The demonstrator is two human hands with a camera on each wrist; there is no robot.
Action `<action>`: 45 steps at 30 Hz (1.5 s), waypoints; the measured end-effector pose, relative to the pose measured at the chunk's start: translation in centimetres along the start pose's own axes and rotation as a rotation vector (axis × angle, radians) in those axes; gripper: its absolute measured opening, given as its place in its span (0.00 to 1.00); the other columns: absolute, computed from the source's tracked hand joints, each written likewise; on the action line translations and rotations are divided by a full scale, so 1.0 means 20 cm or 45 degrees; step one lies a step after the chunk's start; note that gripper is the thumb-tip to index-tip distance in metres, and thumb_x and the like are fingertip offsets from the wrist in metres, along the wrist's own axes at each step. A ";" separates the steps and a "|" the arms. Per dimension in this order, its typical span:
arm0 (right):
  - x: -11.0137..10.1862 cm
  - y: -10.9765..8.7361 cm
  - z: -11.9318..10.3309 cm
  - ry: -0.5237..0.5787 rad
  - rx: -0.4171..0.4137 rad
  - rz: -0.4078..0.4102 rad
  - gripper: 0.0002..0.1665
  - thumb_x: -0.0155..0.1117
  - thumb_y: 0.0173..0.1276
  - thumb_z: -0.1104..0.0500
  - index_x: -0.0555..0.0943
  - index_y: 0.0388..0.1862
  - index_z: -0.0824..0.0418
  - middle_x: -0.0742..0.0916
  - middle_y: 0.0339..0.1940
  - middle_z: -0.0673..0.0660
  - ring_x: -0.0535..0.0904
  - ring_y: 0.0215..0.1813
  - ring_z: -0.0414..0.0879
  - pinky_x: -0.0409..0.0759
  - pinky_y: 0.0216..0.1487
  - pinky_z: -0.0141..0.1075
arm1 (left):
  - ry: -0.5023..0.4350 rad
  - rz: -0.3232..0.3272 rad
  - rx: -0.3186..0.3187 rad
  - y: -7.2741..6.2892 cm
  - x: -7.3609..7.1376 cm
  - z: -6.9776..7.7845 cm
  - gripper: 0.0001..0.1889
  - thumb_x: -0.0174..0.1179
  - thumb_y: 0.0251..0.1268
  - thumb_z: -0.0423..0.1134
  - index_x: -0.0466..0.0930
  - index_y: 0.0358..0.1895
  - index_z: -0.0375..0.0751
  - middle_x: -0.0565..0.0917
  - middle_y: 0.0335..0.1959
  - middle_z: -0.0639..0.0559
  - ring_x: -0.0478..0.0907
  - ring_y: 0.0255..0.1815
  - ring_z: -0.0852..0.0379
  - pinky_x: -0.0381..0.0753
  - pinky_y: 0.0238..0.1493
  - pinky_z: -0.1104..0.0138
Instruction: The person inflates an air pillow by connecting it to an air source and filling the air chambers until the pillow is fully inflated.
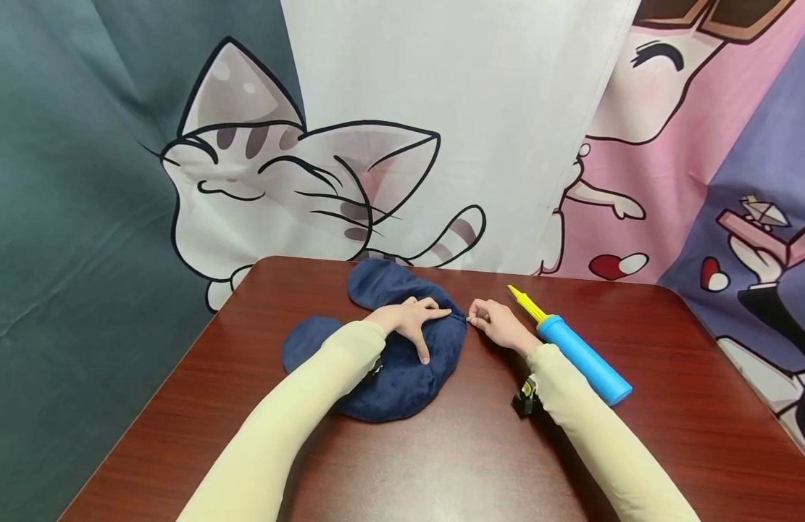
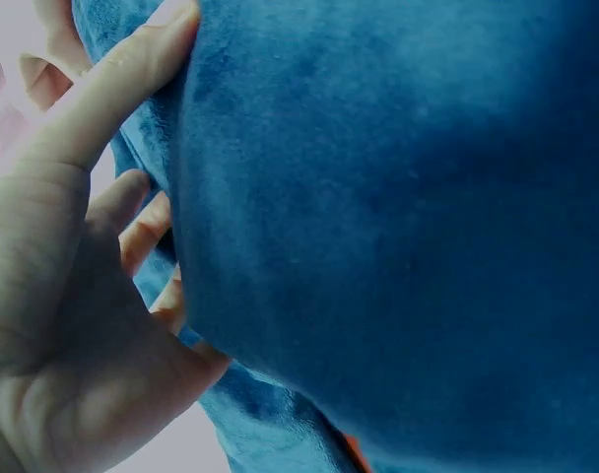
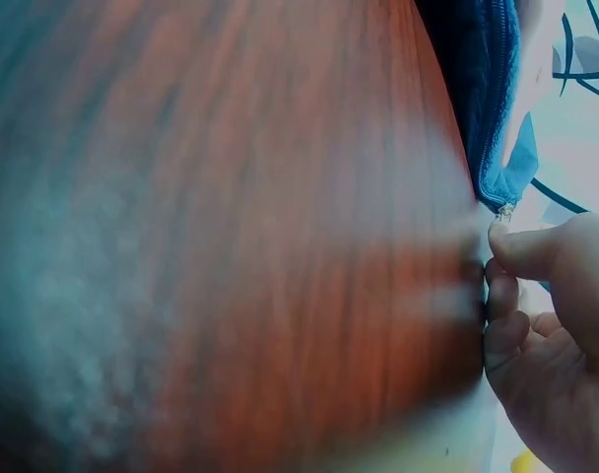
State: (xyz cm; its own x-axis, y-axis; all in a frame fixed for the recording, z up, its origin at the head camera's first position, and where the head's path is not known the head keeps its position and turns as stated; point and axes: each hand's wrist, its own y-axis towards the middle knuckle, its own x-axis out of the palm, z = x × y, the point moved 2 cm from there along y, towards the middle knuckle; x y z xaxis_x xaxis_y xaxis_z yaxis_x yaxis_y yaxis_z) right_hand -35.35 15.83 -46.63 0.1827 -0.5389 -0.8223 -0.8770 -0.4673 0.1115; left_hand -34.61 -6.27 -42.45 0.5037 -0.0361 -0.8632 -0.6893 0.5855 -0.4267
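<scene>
A navy plush U-shaped neck pillow [image 1: 402,377] lies on the table. My left hand [image 1: 411,321] rests on its upper right part, thumb and index finger spread apart. In the left wrist view, the thumb of the left hand [image 2: 78,246] touches the plush fabric [image 2: 378,217], whose bulge partly hides the other fingers. At the pillow's right edge, my right hand [image 1: 500,324] pinches a small metal zipper pull [image 3: 505,211] between thumb and forefinger. The zipper [image 3: 497,89] runs along the pillow's edge in the right wrist view.
A blue hand pump [image 1: 585,359] with a yellow nozzle [image 1: 527,302] lies just right of my right hand, partly behind the forearm. The brown wooden table [image 1: 441,464] ends at a cartoon-printed cloth backdrop [image 1: 506,109].
</scene>
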 end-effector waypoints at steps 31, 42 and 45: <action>-0.01 -0.02 0.02 0.008 0.062 0.015 0.04 0.59 0.73 0.62 0.76 0.35 0.57 0.80 0.34 0.56 0.74 0.37 0.49 0.70 0.42 0.39 | 0.059 0.139 0.300 -0.08 0.11 0.02 0.52 0.73 0.51 0.58 0.54 0.79 0.54 0.58 0.79 0.54 0.58 0.73 0.49 0.61 0.75 0.54; -0.01 -0.04 0.00 -0.074 0.000 0.035 0.07 0.61 0.71 0.64 0.75 0.32 0.57 0.79 0.33 0.57 0.74 0.36 0.49 0.72 0.41 0.41 | 0.112 0.044 0.184 -0.04 0.07 0.06 0.55 0.76 0.47 0.59 0.54 0.78 0.56 0.55 0.79 0.56 0.55 0.75 0.48 0.59 0.76 0.55; -0.01 -0.04 -0.01 -0.084 0.003 0.038 0.06 0.61 0.71 0.64 0.75 0.32 0.57 0.79 0.33 0.57 0.74 0.35 0.48 0.73 0.41 0.41 | 0.114 0.050 0.187 -0.04 0.08 0.05 0.55 0.75 0.46 0.60 0.54 0.78 0.57 0.51 0.81 0.56 0.54 0.76 0.47 0.59 0.76 0.55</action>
State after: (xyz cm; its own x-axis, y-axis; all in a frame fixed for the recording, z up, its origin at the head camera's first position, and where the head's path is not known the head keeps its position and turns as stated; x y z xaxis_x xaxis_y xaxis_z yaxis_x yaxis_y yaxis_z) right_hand -34.67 16.09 -46.52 0.1265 -0.5053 -0.8536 -0.8827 -0.4499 0.1355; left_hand -32.75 -5.97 -43.12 0.4248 -0.0792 -0.9018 -0.6209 0.6995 -0.3539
